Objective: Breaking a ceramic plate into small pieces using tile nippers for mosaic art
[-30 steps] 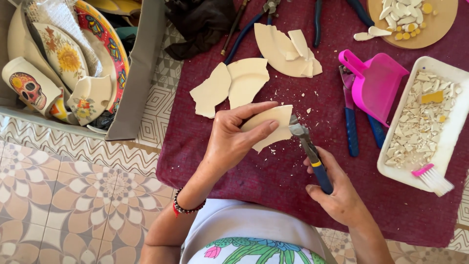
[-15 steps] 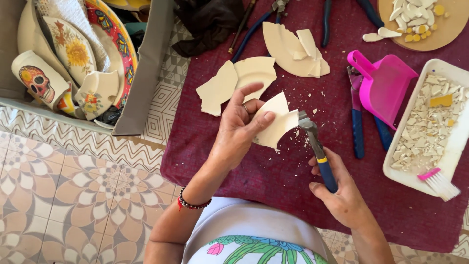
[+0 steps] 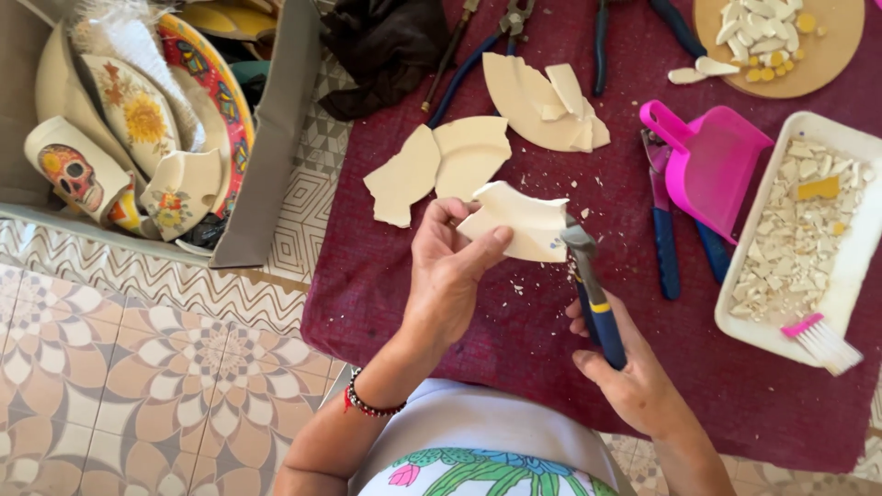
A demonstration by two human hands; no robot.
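Observation:
My left hand (image 3: pixel 452 271) grips a cream ceramic plate shard (image 3: pixel 516 220) above a dark red cloth (image 3: pixel 478 331) covering the table. My right hand (image 3: pixel 629 372) holds tile nippers (image 3: pixel 593 294) with blue and yellow handles. The metal jaws of the nippers bite on the shard's right edge. Small cream chips lie scattered on the cloth under the shard.
More cream shards (image 3: pixel 441 165) and a broken plate (image 3: pixel 542 96) lie further back. A pink dustpan (image 3: pixel 712 161), blue-handled pliers (image 3: pixel 663 220), a white tray (image 3: pixel 859 266) of small pieces with a pink brush (image 3: pixel 822 342) and a round wooden board (image 3: pixel 827 64) stand at right. A box (image 3: pixel 266 165) of painted crockery sits at left on the patterned floor.
My left hand has turned the shard and shifted it a little. The nippers stay on its right edge and my right hand has barely moved.

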